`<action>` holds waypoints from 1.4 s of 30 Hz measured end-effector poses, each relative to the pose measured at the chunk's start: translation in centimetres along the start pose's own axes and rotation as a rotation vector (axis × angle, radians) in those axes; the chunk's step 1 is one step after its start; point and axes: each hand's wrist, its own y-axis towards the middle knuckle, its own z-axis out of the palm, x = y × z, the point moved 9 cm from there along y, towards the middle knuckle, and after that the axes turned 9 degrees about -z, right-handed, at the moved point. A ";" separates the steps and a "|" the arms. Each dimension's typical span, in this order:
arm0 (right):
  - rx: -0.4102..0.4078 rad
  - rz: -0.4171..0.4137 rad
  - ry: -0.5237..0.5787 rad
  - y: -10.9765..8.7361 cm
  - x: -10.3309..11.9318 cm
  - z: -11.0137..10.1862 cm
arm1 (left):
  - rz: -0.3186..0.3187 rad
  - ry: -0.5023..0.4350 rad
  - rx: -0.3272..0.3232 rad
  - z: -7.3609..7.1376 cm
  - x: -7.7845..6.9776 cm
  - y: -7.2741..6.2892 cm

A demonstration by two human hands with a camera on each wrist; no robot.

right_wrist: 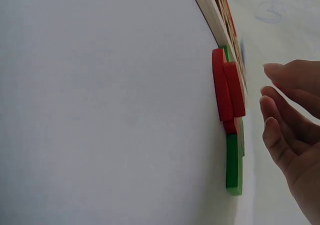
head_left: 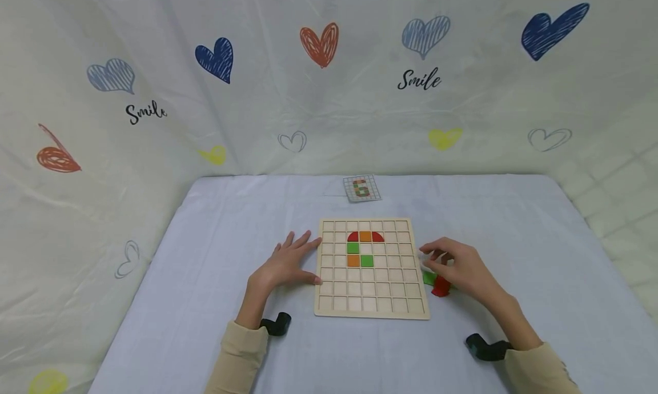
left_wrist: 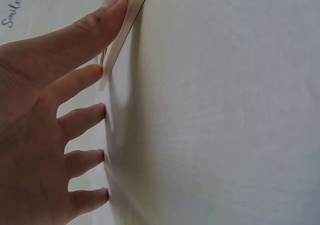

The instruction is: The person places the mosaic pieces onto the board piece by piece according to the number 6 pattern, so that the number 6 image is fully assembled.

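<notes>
A wooden grid board [head_left: 393, 274] lies flat on the table. Set in its squares are an orange square [head_left: 365, 236] between two red rounded pieces, then a green square [head_left: 353, 248], another orange one and another green one. My left hand [head_left: 288, 265] is spread at the board's left side, thumb and index fingertip at the frame's edge. Off the right edge hovers my right hand [head_left: 460, 268], fingers loosely bent and nothing showing between thumb and fingers. Close by it lie red blocks [right_wrist: 222, 85] heaped with green blocks [right_wrist: 233, 162]; the hand partly hides this pile in the head view.
A small pattern card [head_left: 362, 188] with a coloured figure on a grid lies behind the board. White cloth covers the table [head_left: 247, 211], and a curtain [head_left: 370, 108] printed with hearts hangs at the back. Each wrist wears a black strap mount [head_left: 485, 348].
</notes>
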 end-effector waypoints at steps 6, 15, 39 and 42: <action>-0.012 -0.017 -0.019 -1.3 -0.6 -0.8 | 0.004 0.011 -0.002 0.0 0.0 0.0; 0.054 -0.065 -0.013 -2.7 -0.2 -1.1 | 0.012 0.012 -0.001 -0.1 -0.1 0.0; 0.261 -0.056 -0.048 -3.2 0.8 0.8 | 0.014 0.009 0.007 0.0 0.1 0.0; 0.245 -0.065 -0.048 -3.3 0.8 0.6 | 0.016 0.006 0.008 0.0 0.0 0.0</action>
